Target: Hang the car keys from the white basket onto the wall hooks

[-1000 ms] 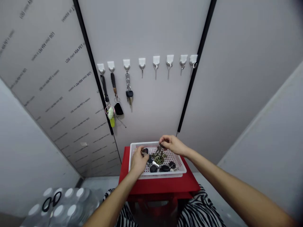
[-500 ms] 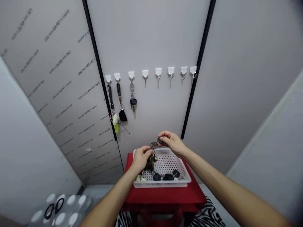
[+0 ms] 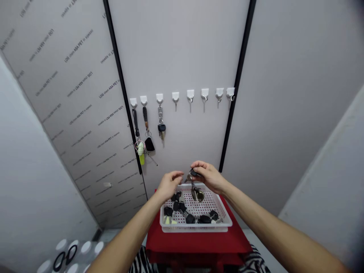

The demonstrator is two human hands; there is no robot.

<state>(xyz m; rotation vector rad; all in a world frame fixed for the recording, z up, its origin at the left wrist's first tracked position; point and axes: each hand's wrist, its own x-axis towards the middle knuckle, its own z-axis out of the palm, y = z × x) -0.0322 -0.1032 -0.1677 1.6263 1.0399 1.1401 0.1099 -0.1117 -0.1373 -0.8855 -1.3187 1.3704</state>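
My right hand [image 3: 209,176] is closed on a bunch of keys [image 3: 197,193] by a black piece at its top. The bunch hangs from a ring over the white basket, brassy and silvery pieces dangling below my fingers. My left hand [image 3: 169,185] is just left of it, above the basket's back left part, fingers stretched out and apart from the keys. Inside the white plastic basket [image 3: 196,228] lie several black-headed keys [image 3: 179,204] on the left and black key fobs [image 3: 204,219] along the front.
A row of white hooks [image 3: 190,93] is stuck on the grey wall. From the left ones hang a black strap with trinkets [image 3: 140,148], a strap with a black fob [image 3: 149,144] and a key ring [image 3: 161,128]. The basket stands on a red stool [image 3: 196,242]. Scissors [image 3: 65,258] lie on white-capped bottles at lower left.
My left hand has let go of the key bunch and drawn slightly away. The bunch now hangs from my right hand alone. The view has tilted up a little.
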